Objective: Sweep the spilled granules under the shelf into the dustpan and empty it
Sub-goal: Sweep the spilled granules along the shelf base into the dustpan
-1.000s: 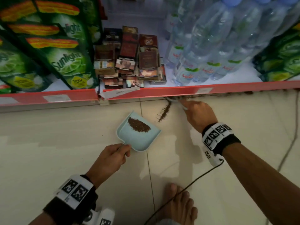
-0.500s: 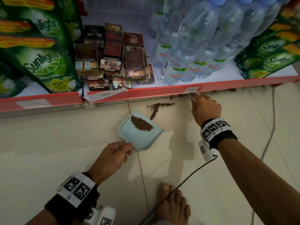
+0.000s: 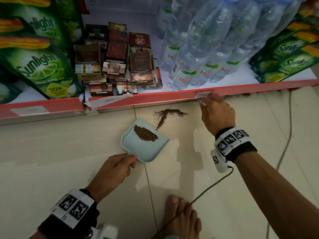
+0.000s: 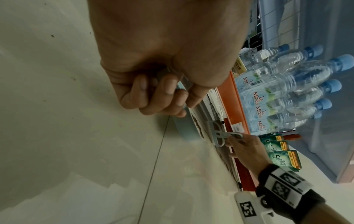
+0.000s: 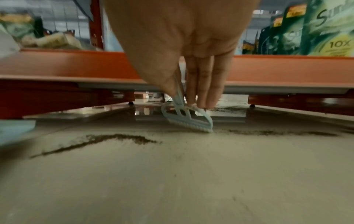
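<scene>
Under the red shelf edge (image 3: 155, 100) at upper right, the right hand (image 3: 218, 116) pinches a small toothed scraper (image 5: 188, 119); loose granules (image 3: 165, 114) lie beside the dustpan (image 3: 146, 149), clenched by the left hand (image 3: 114, 169). Best drag low, toward its lip.

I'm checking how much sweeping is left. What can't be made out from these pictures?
- Granules under the shelf: right wrist view, dark and blurred; amount unclear.
- Sweeper handle: head view, covered by the right hand.
- Dustpan handle: covered by the left hand.
- Dustpan's contents: left wrist view, seen edge-on.
</scene>
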The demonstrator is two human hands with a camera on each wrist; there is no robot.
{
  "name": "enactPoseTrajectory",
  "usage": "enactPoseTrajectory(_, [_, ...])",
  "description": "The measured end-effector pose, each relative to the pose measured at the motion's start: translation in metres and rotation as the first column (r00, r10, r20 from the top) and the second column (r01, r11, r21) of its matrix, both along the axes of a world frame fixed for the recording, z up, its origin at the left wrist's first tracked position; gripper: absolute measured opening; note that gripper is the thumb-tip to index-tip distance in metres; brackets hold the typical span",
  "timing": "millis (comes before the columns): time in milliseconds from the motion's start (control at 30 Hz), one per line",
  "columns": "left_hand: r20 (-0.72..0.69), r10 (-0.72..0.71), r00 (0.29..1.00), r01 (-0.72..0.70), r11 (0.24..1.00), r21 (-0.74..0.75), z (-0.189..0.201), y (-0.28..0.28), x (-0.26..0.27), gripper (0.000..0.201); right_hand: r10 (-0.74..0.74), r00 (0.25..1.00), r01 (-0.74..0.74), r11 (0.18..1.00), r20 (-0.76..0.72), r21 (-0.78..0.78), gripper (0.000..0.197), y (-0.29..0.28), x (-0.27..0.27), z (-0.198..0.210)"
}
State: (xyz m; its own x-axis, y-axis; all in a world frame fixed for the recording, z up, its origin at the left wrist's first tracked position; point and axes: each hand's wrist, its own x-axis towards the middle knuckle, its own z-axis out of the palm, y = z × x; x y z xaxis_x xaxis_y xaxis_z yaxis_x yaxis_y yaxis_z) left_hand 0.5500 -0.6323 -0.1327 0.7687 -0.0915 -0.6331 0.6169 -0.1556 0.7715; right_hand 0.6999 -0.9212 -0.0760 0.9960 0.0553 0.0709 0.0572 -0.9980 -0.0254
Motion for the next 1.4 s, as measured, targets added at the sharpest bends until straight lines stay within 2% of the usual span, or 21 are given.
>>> enactPoseTrajectory(133, [0.024,-0.006,1.0,0.006,1.0,-0.004,0.001,-0.001,0.002,0.038,0.201,0.966,-0.192,0.979,-0.161,0.069,0.027,0.01,-0.026,-0.01])
enactPoseTrajectory(233, [0.022,-0.003,1.0,0.003,1.0,-0.01,0.002,0.004,0.0,0.039,0.305,0.951,-0.297,0.948,-0.054,0.114,0.022,0.009,-0.049,-0.003])
enactPoseTrajectory(300, [0.015,0.004,1.0,-0.004,1.0,0.001,0.002,0.007,-0.003,0.039,0.241,0.969,-0.245,0.967,0.049,0.076,0.018,0.004,-0.045,0.002])
enactPoseTrajectory(367, [0.009,0.014,1.0,-0.014,1.0,0.0,0.001,0.009,-0.003,0.039,0.142,0.986,-0.145,0.989,0.086,0.03,0.017,-0.002,-0.027,0.003])
enactPoseTrajectory(467, [0.007,-0.005,1.0,0.005,1.0,0.002,0.001,0.004,-0.001,0.038,0.008,1.0,-0.008,1.0,0.002,-0.023,0.027,-0.007,-0.003,-0.002])
enactPoseTrajectory(533, [0.018,-0.01,1.0,0.01,1.0,0.003,0.002,0.002,-0.001,0.039,0.055,0.991,-0.058,0.998,-0.12,-0.016,0.038,-0.008,0.0,-0.008])
enactPoseTrajectory(600, [0.051,-0.022,0.998,0.021,1.0,0.018,0.002,0.002,-0.002,0.04,0.169,0.971,-0.154,0.983,-0.166,0.103,0.037,-0.005,-0.011,-0.011])
enactPoseTrajectory(667, [0.085,-0.043,0.995,0.04,0.999,0.036,0.002,0.003,-0.004,0.04,0.284,0.952,-0.245,0.928,-0.11,0.28,0.028,-0.001,-0.027,-0.008])
enactPoseTrajectory(733, [0.091,-0.035,0.995,0.032,0.999,0.036,0.0,0.004,-0.006,0.04,0.322,0.946,-0.289,0.886,-0.03,0.363,0.023,0.002,-0.036,-0.002])
enactPoseTrajectory(800, [0.081,-0.027,0.996,0.025,0.999,0.031,-0.003,0.004,-0.008,0.039,0.268,0.963,-0.258,0.915,0.01,0.31,0.024,0.001,-0.031,0.0])
enactPoseTrajectory(867, [0.071,-0.03,0.997,0.028,0.999,0.026,-0.004,0.004,-0.009,0.039,0.166,0.986,-0.165,0.967,0.009,0.194,0.026,0.002,-0.016,0.0])
enactPoseTrajectory(967, [0.074,-0.043,0.996,0.041,0.999,0.032,-0.006,0.004,-0.008,0.04,0.124,0.986,-0.113,0.988,-0.108,0.108,0.037,0.013,0.001,-0.009])
enactPoseTrajectory(1033, [0.082,-0.046,0.996,0.043,0.998,0.037,-0.006,0.004,-0.008,0.04,0.188,0.966,-0.159,0.974,-0.175,0.163,0.043,0.021,0.0,-0.013])
enactPoseTrajectory(1133, [0.107,-0.045,0.993,0.04,0.998,0.048,-0.005,0.01,-0.011,0.039,0.332,0.932,-0.269,0.902,-0.144,0.339,0.039,0.025,-0.022,-0.011])
enactPoseTrajectory(1200, [0.119,-0.041,0.992,0.034,0.997,0.064,-0.005,0.016,-0.015,0.039,0.399,0.908,-0.324,0.862,-0.127,0.389,0.035,0.026,-0.038,-0.006])
enactPoseTrajectory(1267, [0.093,-0.008,0.996,0.002,0.998,0.066,-0.005,0.02,-0.017,0.04,0.37,0.927,-0.336,0.893,-0.065,0.299,0.034,0.025,-0.041,-0.001])
enactPoseTrajectory(1333, [0.042,0.042,0.998,-0.045,0.997,0.057,-0.006,0.022,-0.018,0.04,0.272,0.962,-0.265,0.946,-0.01,0.189,0.041,0.027,-0.032,0.001])
enactPoseTrajectory(1400, [0.004,0.07,0.998,-0.07,0.996,0.047,-0.005,0.022,-0.019,0.038,0.205,0.977,-0.196,0.971,-0.053,0.136,0.052,0.035,-0.019,-0.002])
